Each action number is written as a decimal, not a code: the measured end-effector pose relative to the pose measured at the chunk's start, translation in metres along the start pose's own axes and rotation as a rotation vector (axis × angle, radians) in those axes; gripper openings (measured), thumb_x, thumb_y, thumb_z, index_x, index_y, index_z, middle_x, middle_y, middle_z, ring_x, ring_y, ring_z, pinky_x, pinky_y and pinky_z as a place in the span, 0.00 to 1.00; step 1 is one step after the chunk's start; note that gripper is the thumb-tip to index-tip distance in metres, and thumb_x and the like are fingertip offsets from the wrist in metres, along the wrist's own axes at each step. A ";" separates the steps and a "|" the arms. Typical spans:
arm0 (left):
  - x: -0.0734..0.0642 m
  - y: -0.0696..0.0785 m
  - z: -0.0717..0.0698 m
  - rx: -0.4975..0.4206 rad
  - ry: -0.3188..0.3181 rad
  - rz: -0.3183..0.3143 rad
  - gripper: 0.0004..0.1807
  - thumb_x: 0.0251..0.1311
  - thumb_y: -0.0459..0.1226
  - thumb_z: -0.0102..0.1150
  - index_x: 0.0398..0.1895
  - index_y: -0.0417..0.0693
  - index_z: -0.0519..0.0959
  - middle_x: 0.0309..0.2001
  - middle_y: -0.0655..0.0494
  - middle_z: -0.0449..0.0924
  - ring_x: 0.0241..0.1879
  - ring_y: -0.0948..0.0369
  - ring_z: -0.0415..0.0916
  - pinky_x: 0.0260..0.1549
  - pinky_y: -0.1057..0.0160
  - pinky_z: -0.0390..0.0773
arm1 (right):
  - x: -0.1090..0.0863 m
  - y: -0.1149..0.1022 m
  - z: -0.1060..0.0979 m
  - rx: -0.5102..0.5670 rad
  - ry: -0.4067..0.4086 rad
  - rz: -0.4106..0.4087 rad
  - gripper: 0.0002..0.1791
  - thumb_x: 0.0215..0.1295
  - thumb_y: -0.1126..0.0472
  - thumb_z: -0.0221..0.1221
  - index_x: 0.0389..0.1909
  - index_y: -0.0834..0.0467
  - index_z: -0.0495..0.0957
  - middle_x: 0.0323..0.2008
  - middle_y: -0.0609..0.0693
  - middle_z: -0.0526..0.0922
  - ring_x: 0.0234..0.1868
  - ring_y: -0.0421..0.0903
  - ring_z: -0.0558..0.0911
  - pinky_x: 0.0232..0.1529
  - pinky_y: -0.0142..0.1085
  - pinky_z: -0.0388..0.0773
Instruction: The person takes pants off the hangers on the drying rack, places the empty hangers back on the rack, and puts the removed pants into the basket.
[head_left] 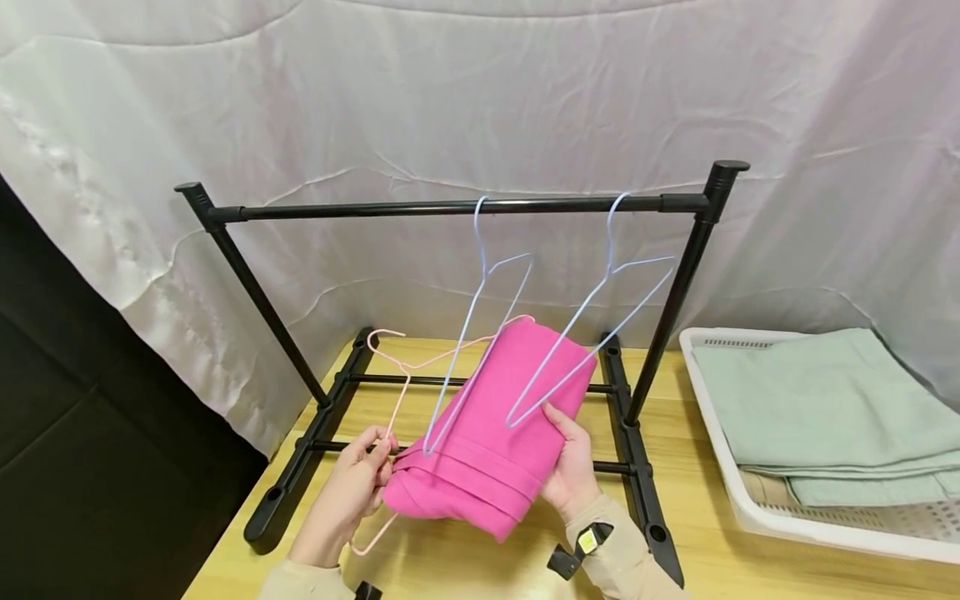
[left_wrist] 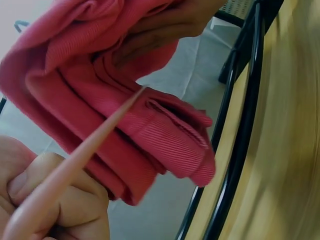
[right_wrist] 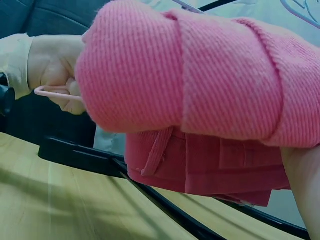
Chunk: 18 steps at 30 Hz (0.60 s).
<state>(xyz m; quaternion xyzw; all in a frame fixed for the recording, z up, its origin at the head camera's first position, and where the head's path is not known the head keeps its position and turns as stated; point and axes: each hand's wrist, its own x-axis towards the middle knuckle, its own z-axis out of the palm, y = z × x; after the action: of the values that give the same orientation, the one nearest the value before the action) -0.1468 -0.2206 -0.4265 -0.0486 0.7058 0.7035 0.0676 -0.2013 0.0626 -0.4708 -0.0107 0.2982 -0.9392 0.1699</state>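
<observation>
My left hand (head_left: 352, 479) pinches one arm of a pink wire hanger (head_left: 408, 377), whose hook points up and left. Draped over this hanger is a folded pink ribbed garment (head_left: 498, 450); a narrow sewn loop shows on it in the right wrist view. On the garment's right side, my right hand (head_left: 572, 467) grips it, thumb on top and fingers underneath. Its fingers also show against the cloth in the left wrist view. Two light blue hangers, a left one (head_left: 482, 250) and a right one (head_left: 610, 242), hang from the rack bar, in front of the garment.
A black rack (head_left: 337, 210) stands on the wooden table (head_left: 757, 562), with side feet and low crossbars around the hands. At right, a white basket (head_left: 712, 433) holds folded pale green cloth (head_left: 832, 400) and something beige beneath. Grey curtain (head_left: 450, 100) hangs behind.
</observation>
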 end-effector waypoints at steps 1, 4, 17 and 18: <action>0.001 -0.001 0.000 -0.013 -0.003 -0.011 0.10 0.86 0.36 0.38 0.48 0.39 0.68 0.20 0.60 0.57 0.13 0.69 0.47 0.11 0.73 0.49 | -0.001 0.000 0.000 0.003 -0.006 -0.002 0.20 0.82 0.46 0.52 0.65 0.44 0.58 0.56 0.41 0.78 0.57 0.40 0.81 0.67 0.38 0.78; 0.004 -0.003 -0.001 -0.035 -0.016 -0.034 0.10 0.86 0.36 0.38 0.47 0.39 0.68 0.19 0.60 0.57 0.13 0.69 0.48 0.11 0.73 0.49 | -0.003 -0.001 0.000 0.008 -0.009 -0.009 0.20 0.82 0.45 0.53 0.65 0.44 0.59 0.55 0.41 0.79 0.57 0.40 0.81 0.66 0.37 0.78; 0.007 -0.015 -0.015 -0.095 -0.138 -0.037 0.11 0.86 0.35 0.37 0.43 0.47 0.69 0.18 0.65 0.56 0.11 0.72 0.51 0.11 0.73 0.51 | -0.013 0.000 -0.003 -0.005 -0.051 -0.009 0.20 0.81 0.42 0.55 0.63 0.44 0.63 0.53 0.40 0.83 0.54 0.40 0.83 0.62 0.37 0.80; 0.008 -0.015 -0.015 -0.094 -0.147 -0.034 0.11 0.86 0.35 0.37 0.43 0.47 0.69 0.18 0.65 0.57 0.11 0.72 0.51 0.11 0.73 0.51 | -0.013 0.000 -0.004 -0.003 -0.049 -0.014 0.20 0.81 0.42 0.55 0.63 0.44 0.63 0.53 0.40 0.82 0.54 0.40 0.83 0.62 0.37 0.80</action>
<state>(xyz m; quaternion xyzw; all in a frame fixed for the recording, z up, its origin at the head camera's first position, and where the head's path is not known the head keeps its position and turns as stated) -0.1524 -0.2359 -0.4431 -0.0120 0.6643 0.7362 0.1287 -0.1898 0.0685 -0.4728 -0.0358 0.2951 -0.9394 0.1708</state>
